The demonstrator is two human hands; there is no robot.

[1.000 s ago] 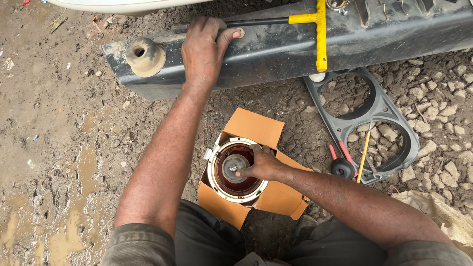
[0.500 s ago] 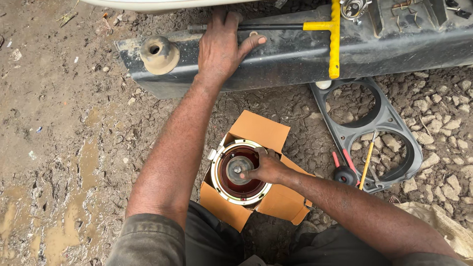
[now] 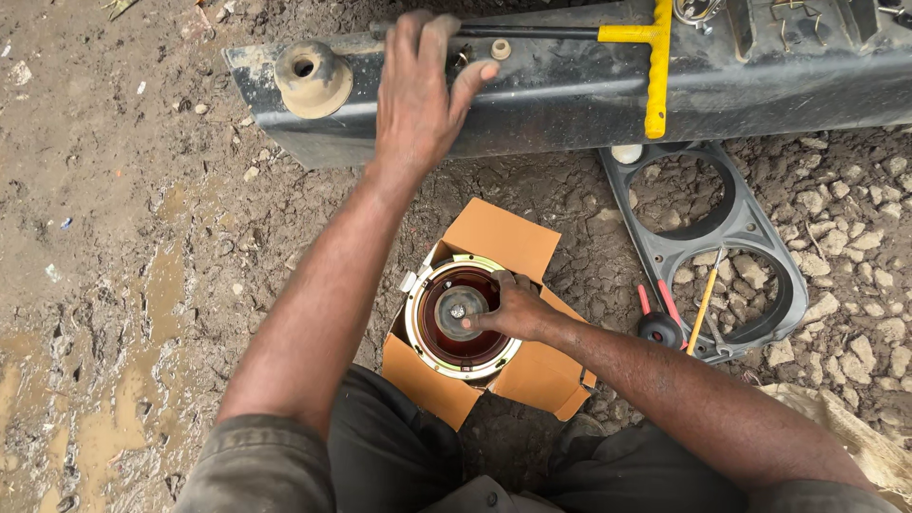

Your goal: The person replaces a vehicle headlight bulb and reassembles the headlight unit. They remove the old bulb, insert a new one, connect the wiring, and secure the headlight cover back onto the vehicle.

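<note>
My left hand [image 3: 423, 90] reaches forward and rests on top of a long black bumper [image 3: 570, 90] lying on the muddy ground, its fingers spread next to a small beige washer [image 3: 500, 48]. My right hand [image 3: 518, 307] grips the edge of a round headlamp unit [image 3: 459, 318] with a chrome rim and dark red inside, thumb by its centre cap. The lamp sits in an open orange cardboard box [image 3: 499, 237] between my knees.
A yellow-handled T-wrench [image 3: 655, 66] lies across the bumper. A beige rubber mount [image 3: 312, 76] sits at the bumper's left end. A grey twin-ring headlamp bezel [image 3: 722, 247] lies at right with a red-handled tool [image 3: 657, 318] and a yellow screwdriver [image 3: 705, 302]. Wet mud at left, stones at right.
My left hand has lifted slightly along the bumper top with the fingers spreading. My right hand stays on the headlamp in the box.
</note>
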